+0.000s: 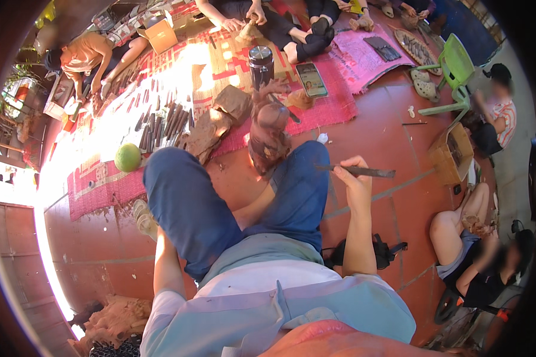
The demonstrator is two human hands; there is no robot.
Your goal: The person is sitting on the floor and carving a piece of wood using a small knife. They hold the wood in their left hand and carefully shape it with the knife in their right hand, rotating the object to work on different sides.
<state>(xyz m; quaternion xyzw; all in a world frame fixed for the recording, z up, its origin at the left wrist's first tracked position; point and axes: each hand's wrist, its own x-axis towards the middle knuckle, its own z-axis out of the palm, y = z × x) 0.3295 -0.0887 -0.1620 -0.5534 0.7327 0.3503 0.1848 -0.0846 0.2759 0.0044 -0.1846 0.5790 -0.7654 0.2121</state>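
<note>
Carving (269, 134) is resting between our 2 knees (312, 157), ahead and left of our right hand (355, 177); that hand is gripping 1 dark tool (374, 172); our left hand is hiding; its state we cannot tell.

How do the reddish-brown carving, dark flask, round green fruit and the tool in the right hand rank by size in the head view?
1. Reddish-brown carving
2. Dark flask
Unsure: round green fruit and tool; one compact, one long and thin.
</note>
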